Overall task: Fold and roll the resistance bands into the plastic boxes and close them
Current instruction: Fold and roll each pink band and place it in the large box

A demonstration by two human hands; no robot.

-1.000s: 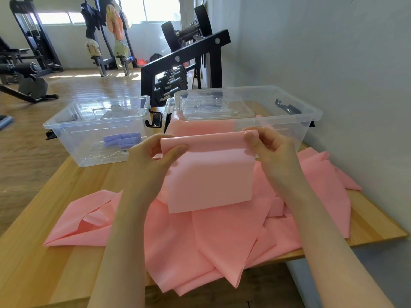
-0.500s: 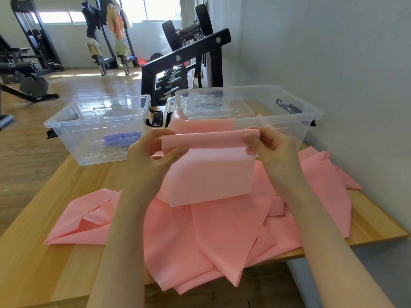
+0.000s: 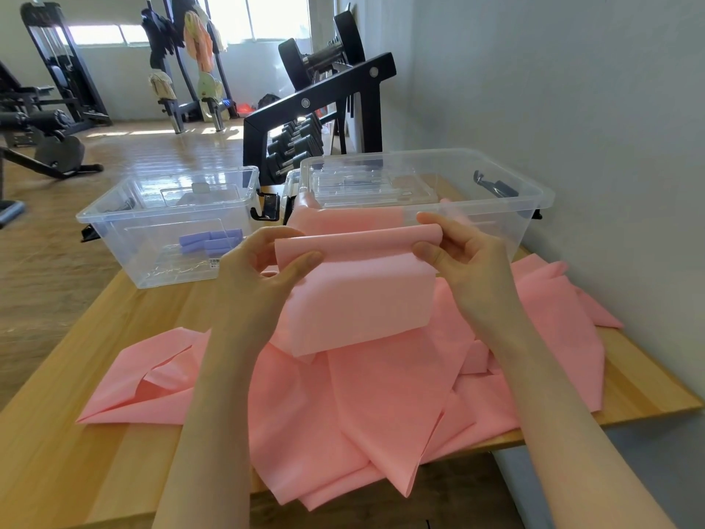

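Hands, left hand [image 3: 263, 273] and right hand [image 3: 463, 257], pinched the pink band [image 3: 358, 295] by its rolled top edge, long axis left-right, above the wooden counter [image 3: 76, 433].

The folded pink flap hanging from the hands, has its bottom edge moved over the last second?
Yes. The flap's bottom edge has come up slightly, leaving it shorter against the pink band pile, as the left hand and right hand roll it.

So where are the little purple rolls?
In the head view, the purple rolls lie inside the clear box on the left of the wooden table, just beyond the left hand.
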